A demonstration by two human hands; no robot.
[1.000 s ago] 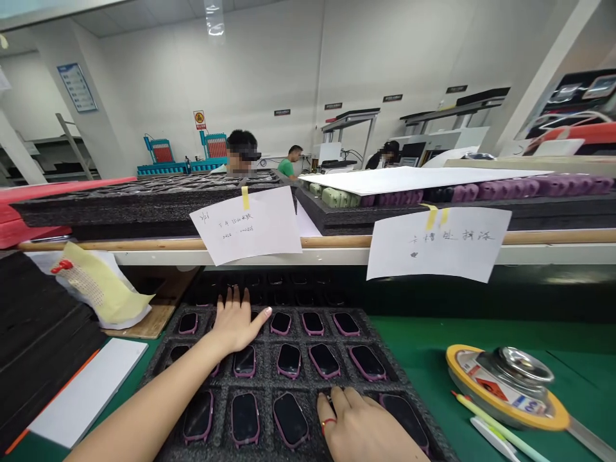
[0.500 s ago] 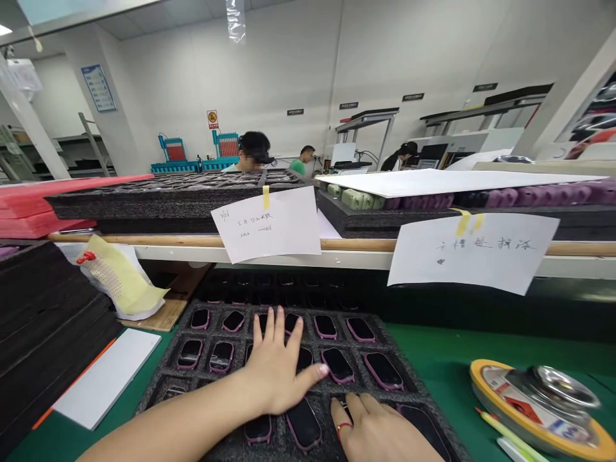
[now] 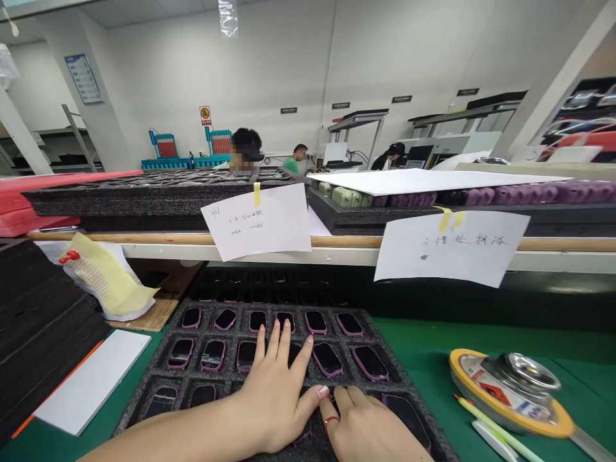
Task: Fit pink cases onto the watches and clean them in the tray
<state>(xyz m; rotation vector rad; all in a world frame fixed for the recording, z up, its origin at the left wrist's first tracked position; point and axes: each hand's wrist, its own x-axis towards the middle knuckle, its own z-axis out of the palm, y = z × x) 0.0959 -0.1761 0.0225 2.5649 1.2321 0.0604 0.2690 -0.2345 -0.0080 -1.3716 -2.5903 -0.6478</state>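
A dark foam tray (image 3: 139, 391) holds rows of purple-framed smartwatch bodies with black screens, one per pocket. Palm down across its middle lies my left hand (image 3: 276, 385), fingers spread and thumb stretched to the right, covering several pockets. One watch (image 3: 285, 321) shows partly under its fingertips. Close beside the left thumb, my right hand (image 3: 368, 423), with a red ring, has its fingers bent down together into a pocket of the third row. What its fingertips grip is hidden. Right of it sits a larger black-screened watch (image 3: 407, 417).
A shelf edge (image 3: 337, 250) with taped handwritten notes crosses above the tray. At right are a yellow-rimmed round container (image 3: 510, 391) and pens (image 3: 495, 430). Stacked black foam (image 3: 43, 333) and a white board (image 3: 94, 382) stand left. Other people sit beyond the shelf.
My left hand has moved down toward me, uncovering watches in the upper rows. My right hand has shifted slightly left and up, closer to the left thumb. The view has shifted slightly.
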